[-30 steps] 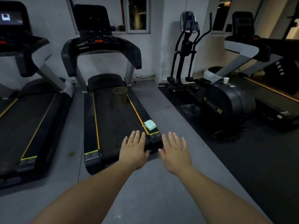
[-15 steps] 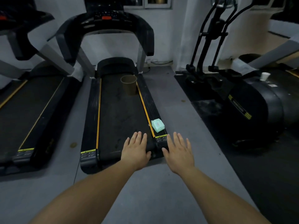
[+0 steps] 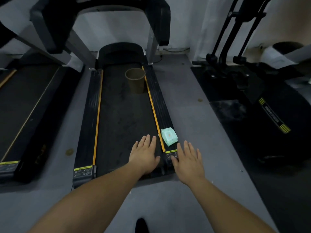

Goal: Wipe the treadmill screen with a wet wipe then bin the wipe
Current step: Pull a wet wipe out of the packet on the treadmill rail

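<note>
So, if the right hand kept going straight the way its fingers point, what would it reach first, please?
Probably the green wet wipe pack lying on the treadmill's right side rail, just beyond the right hand; the hand's height above it is unclear.

Two bare arms reach out over a grey floor [image 3: 193, 101]. The left hand [image 3: 144, 154] is flat, fingers straight, above the back end of a treadmill [image 3: 124, 115] belt. The right hand [image 3: 188, 159] is flat too, fingers spread, by the treadmill's right back corner. A pale green wipe pack [image 3: 168, 137] lies on the right side rail, just past the right hand's fingertips. A brown bin [image 3: 135, 80] stands upright farther up the belt, near the right rail. Another treadmill [image 3: 25, 106] sits to the left. A black machine [image 3: 269, 98] sits to the right. A dark shoe tip [image 3: 141, 225] shows at the bottom.
</note>
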Demonstrator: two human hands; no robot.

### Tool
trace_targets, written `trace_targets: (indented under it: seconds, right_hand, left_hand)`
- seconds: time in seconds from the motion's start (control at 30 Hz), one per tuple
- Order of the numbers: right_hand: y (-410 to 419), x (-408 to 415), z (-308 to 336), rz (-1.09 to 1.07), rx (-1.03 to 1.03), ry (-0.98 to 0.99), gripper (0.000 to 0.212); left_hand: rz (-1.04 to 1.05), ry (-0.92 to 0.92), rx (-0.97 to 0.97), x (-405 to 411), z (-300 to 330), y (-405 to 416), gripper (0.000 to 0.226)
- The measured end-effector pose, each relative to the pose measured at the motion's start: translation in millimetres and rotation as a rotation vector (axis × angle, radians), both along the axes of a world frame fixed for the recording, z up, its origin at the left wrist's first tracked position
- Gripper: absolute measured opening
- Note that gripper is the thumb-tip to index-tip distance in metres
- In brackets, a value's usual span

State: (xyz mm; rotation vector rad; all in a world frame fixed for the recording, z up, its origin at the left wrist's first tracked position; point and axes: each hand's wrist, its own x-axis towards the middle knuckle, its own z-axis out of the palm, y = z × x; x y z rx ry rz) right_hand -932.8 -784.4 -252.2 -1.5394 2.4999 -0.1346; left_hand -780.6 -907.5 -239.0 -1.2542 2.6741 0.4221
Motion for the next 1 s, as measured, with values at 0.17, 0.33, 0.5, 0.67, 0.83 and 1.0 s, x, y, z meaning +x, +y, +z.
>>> trace_targets:
  seconds: [0.17,0.33,0.5,0.67,0.83,1.0]
  right_hand:
    - [-53.7,-32.5,-27.6,0.010,0.068,-0.044,0.066]
    - [-105.6,-80.3,-66.4,0.029,0.072,-0.068,0.064]
    - [-162.8,-131.4,-116.2,0.041,0.123,-0.142,0.070]
    - [-197.2,-171.4,-182.5,0.059,0.178,-0.179,0.090]
    - [-235.4,-203.7,-259.8,0.034,0.196,-0.193,0.078]
    - [-261.2,-225.7,-344.5,-0.048,0.212,-0.200,0.080]
  left_hand:
    - [-0.041,-0.031,0.044,-44.6,-24.9,-60.1,0.085]
    - [-0.036,-0.055,0.085,-93.2,-57.8,-110.9,0.088]
    - [0.022,-0.115,0.157,-140.2,-106.4,-159.3,0.091]
    - [0.062,-0.137,0.244,-175.3,-170.4,-196.7,0.096]
    - [0.047,-0.137,0.272,-204.7,-253.1,-239.0,0.098]
    - [-0.052,-0.120,0.255,-221.9,-341.9,-261.6,0.104]
